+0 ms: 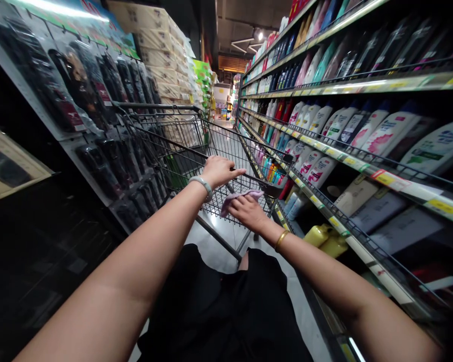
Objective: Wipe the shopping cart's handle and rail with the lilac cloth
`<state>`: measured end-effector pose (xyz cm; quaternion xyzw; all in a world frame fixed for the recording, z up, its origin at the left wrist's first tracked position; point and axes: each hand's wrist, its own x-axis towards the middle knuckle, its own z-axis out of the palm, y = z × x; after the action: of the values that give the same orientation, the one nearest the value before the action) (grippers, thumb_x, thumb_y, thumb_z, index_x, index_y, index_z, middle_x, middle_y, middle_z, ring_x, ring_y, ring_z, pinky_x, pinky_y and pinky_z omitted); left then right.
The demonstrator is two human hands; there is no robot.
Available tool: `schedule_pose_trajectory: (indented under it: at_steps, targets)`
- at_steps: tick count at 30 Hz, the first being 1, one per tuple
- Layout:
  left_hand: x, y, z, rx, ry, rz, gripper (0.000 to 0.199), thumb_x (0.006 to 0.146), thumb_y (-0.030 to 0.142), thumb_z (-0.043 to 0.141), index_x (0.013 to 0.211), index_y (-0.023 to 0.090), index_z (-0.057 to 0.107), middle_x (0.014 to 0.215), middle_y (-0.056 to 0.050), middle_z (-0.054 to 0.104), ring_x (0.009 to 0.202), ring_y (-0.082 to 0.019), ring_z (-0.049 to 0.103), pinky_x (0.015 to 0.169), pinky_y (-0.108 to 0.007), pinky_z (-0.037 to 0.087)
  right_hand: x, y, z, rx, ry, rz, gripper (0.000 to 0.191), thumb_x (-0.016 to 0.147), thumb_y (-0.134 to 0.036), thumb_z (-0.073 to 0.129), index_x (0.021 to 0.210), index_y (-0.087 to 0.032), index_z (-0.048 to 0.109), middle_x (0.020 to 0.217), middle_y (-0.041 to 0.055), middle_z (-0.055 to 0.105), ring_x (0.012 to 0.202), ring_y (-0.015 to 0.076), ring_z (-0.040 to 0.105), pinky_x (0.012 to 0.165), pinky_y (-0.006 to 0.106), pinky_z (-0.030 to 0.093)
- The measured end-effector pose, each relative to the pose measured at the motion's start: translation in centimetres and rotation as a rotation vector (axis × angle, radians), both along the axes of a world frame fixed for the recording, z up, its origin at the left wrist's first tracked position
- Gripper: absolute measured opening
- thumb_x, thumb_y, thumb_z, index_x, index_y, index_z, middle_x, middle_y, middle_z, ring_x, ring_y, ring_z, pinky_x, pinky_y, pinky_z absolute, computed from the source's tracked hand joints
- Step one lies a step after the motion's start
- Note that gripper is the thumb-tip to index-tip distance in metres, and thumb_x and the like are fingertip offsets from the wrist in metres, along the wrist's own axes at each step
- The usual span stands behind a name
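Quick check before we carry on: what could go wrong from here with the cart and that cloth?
Two risks stand out. The purple cloth under the right hand has loose edges near the cart's wire mesh, so it might snag. The cart's right corner looks close to the shelf of bottles; if the cart rolls while the left hand rests on it, it could bump the shelf.

Both arms out front, converging. Left hand point(219, 172) palm down, fingers curled under, thumb out to the right. Right hand point(248, 210) just beside it, lower in view, back up, fingers close together, pointing left
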<state>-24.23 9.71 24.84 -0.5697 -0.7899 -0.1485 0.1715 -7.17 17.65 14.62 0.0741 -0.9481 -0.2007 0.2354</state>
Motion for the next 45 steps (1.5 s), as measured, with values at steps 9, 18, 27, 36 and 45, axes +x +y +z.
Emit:
schedule_pose_trajectory:
  at_steps: [9, 18, 27, 36, 45]
  targets:
    - [4.8, 1.9, -0.5, 0.04, -0.082, -0.218, 0.038, 0.094, 0.056, 0.049, 0.116, 0.032, 0.068, 0.117, -0.002, 0.07, 0.118, -0.024, 0.055, 0.116, -0.049, 0.012, 1.1, 1.6, -2.9, -0.086, 0.08, -0.122, 0.025, 0.1, -0.024, 0.048, 0.118, -0.027, 0.066, 0.112, 0.0074, 0.067, 0.104, 0.0255, 0.053, 0.089, 0.04, 0.035]
    - [6.5, 4.7, -2.5, 0.114, -0.069, -0.171, 0.042, 0.091, 0.063, 0.051, 0.093, 0.026, 0.071, 0.097, -0.005, 0.069, 0.101, -0.026, 0.053, 0.095, -0.045, 0.028, 1.6, 3.2, -1.5, -0.15, 0.233, -0.263, 0.031, 0.101, -0.027, 0.047, 0.127, -0.027, 0.063, 0.117, 0.0122, 0.065, 0.112, 0.0292, 0.05, 0.095, 0.043, 0.032]
    - [6.8, 4.8, -3.2, 0.162, -0.065, -0.167, 0.04, 0.084, 0.066, 0.061, 0.09, 0.027, 0.069, 0.092, -0.003, 0.067, 0.099, -0.025, 0.051, 0.097, -0.046, 0.026, 0.8, 2.5, -8.4, -0.179, 0.035, -0.156, 0.027, 0.099, -0.021, 0.049, 0.118, -0.028, 0.066, 0.112, 0.007, 0.069, 0.104, 0.0259, 0.056, 0.088, 0.04, 0.039]
    - [7.6, 3.9, -3.5, 0.186, -0.082, -0.247, 0.051, 0.078, 0.074, 0.061, 0.083, 0.024, 0.066, 0.087, -0.003, 0.065, 0.095, -0.024, 0.049, 0.096, -0.046, 0.026, -0.8, 1.5, -9.5, -0.118, 0.199, -0.143, 0.034, 0.094, -0.013, 0.049, 0.123, -0.025, 0.064, 0.119, 0.0118, 0.066, 0.11, 0.0293, 0.054, 0.096, 0.046, 0.038]
    - [7.5, 3.9, -3.4, 0.216, -0.107, -0.267, 0.057, 0.082, 0.078, 0.05, 0.081, 0.023, 0.067, 0.083, 0.0, 0.064, 0.092, -0.021, 0.049, 0.091, -0.04, 0.026, -1.0, 2.0, -9.0, -0.009, 0.092, -0.084, 0.024, 0.097, -0.017, 0.05, 0.115, -0.022, 0.065, 0.112, 0.0104, 0.066, 0.098, 0.0263, 0.054, 0.082, 0.041, 0.04]
